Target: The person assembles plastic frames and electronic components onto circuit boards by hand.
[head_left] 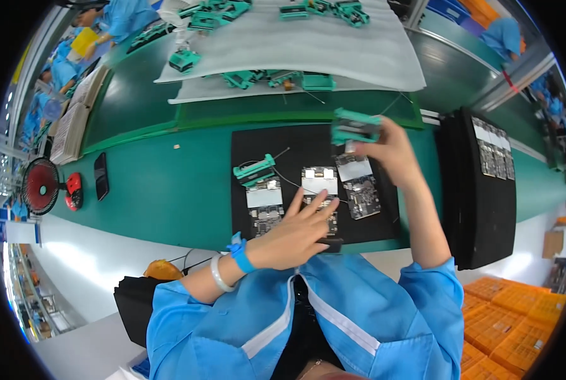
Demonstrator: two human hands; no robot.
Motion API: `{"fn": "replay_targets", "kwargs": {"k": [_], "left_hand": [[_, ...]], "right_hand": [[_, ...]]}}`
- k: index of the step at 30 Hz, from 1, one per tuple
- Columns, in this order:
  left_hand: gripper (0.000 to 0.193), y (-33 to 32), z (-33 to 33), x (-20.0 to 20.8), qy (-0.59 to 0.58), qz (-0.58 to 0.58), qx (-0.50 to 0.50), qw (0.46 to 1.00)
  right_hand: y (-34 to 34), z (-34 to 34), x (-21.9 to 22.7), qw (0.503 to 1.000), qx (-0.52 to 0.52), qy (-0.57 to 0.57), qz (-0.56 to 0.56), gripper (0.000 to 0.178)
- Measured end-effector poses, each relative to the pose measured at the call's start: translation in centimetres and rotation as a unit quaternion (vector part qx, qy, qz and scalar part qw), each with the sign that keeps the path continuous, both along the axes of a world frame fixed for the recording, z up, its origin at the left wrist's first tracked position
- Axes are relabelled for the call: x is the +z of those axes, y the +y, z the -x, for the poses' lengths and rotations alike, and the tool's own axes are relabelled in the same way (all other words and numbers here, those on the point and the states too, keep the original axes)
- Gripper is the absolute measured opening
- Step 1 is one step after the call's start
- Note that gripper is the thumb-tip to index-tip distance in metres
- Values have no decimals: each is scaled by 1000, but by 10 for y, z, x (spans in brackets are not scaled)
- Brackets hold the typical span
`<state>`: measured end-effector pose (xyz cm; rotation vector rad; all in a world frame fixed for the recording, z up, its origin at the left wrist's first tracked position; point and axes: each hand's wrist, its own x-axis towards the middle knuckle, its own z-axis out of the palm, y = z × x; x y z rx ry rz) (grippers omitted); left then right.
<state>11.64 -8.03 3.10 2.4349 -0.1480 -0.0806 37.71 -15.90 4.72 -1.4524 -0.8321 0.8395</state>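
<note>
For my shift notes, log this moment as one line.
left hand: flat on middle circuit board | right hand: holds green fixture above black mat | three boards on mat

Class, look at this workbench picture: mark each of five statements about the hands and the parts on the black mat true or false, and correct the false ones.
1. The right hand holds a teal plastic fixture raised above the black rectangular mat. True.
2. The left hand grips a screwdriver. False: it lies open, fingers spread over the middle circuit board.
3. Three circuit boards lie on the mat. True.
4. A second teal fixture lies by the leftmost board. True.
5. The small red-and-black fan stands on the mat. False: it stands at the far left of the green bench.
</note>
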Motion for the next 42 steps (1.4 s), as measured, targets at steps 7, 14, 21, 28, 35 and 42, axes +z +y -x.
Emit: {"fn": "replay_targets", "kwargs": {"k": [7,14,21,28,35,42], "left_hand": [[22,5,13,8,11,-15,-4,1000],[19,-2,20,1,6,-13,31,999],[19,0,20,1,10,-17,31,999],[19,-2,17,10,-64,58,102,991],[31,10,1,3,-278,-63,208,936],[27,12,-10,-20,-290,-158,179,927]], "right_hand": [[22,48,-47,995,45,-67,56,31],[24,60,-58,995,41,-72,53,32],[23,58,-56,995,64,-44,60,33],[19,60,-61,993,49,-73,75,33],[16,65,-52,987,37,-126,91,34],[14,66,-49,977,35,-181,107,33]]}}
